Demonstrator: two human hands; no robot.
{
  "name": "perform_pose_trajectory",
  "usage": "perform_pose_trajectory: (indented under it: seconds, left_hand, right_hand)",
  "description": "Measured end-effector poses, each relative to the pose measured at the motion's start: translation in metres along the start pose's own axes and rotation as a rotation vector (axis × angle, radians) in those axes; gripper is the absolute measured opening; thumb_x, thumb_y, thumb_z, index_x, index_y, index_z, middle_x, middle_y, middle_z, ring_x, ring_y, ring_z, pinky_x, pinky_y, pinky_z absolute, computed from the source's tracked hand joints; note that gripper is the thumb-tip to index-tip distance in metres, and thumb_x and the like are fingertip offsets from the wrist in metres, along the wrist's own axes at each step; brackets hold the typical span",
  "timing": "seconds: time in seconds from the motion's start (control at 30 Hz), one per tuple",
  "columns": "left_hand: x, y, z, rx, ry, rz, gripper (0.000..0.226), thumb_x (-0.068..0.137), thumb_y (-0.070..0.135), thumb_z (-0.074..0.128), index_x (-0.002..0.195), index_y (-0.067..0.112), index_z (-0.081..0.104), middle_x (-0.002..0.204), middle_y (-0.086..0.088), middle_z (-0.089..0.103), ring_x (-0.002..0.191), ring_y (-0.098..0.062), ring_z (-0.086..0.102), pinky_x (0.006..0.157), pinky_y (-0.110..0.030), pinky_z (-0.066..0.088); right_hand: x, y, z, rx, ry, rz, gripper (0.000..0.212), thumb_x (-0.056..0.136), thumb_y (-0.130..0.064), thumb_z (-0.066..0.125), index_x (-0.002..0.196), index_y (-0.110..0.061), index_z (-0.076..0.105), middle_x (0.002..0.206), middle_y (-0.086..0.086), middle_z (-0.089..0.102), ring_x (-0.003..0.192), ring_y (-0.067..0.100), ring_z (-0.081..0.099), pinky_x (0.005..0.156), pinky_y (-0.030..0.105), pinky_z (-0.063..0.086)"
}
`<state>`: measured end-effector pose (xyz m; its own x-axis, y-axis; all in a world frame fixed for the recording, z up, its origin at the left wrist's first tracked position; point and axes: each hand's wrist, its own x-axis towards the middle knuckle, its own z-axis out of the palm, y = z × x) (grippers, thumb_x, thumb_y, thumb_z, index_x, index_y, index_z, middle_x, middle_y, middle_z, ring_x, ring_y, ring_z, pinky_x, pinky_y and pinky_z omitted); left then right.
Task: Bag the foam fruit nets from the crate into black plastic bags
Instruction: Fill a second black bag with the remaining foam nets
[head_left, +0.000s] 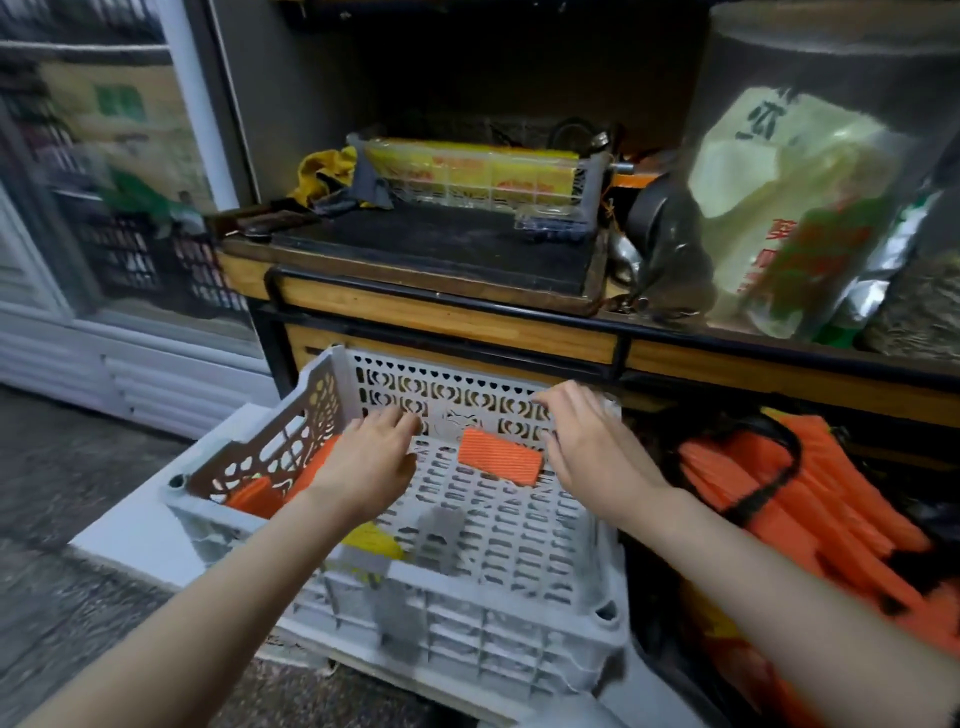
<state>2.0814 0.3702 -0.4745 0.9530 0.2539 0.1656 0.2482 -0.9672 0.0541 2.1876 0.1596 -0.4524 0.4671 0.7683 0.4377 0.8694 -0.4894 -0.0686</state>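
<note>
A grey perforated plastic crate (519, 639) stands on the floor in front of me. One flat orange foam net (498, 462) lies on its bottom near the far wall. More orange nets (260, 493) lean in its left corner, and a yellow piece (374, 538) shows under my left forearm. My left hand (371, 462) hovers over the crate left of the single net, fingers relaxed and empty. Just right of that net is my right hand (592, 447), fingers spread and holding nothing. A black plastic bag (769, 467) stuffed with orange nets sits right of the crate.
A wooden shelf unit with a black metal frame (467, 312) stands behind the crate, carrying a clear tray with yellow packs (483, 174) and a large printed bag (789, 208). A glass-door cooler (104, 208) fills the left. The floor is dark and speckled.
</note>
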Motion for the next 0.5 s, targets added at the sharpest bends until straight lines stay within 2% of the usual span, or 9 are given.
perform_pose_trajectory:
  seconds: [0.1,0.3,0.5]
  left_hand:
    - [0.019,-0.03,0.018,0.003,-0.043,-0.05,0.041,0.093,0.025,0.048,0.132,0.017,0.039,0.131,-0.003,0.043,0.122,-0.022,0.041,0.101,-0.033,0.033]
    - [0.066,-0.074,0.065,0.046,-0.186,-0.117,0.05,0.094,0.031,0.048,0.14,0.018,0.033,0.14,-0.003,0.04,0.129,-0.02,0.038,0.108,-0.035,0.031]
    - [0.104,-0.103,0.112,0.125,-0.356,-0.143,0.058,0.094,0.035,0.05,0.143,0.016,0.027,0.148,-0.009,0.032,0.135,-0.025,0.033,0.112,-0.04,0.03]
  right_hand:
    - [0.031,0.0,0.043,0.042,-0.117,0.058,0.041,0.095,-0.008,0.042,0.135,-0.015,0.037,0.128,0.001,0.042,0.119,0.015,0.04,0.097,0.024,0.031]
    - [0.073,0.019,0.136,0.105,-0.309,0.202,0.048,0.091,-0.001,0.046,0.137,-0.013,0.037,0.13,0.005,0.043,0.122,0.019,0.04,0.106,0.032,0.035]
    - [0.079,0.046,0.205,0.09,-0.434,0.36,0.049,0.091,-0.005,0.048,0.137,-0.012,0.035,0.13,0.009,0.042,0.12,0.024,0.041,0.1,0.035,0.039]
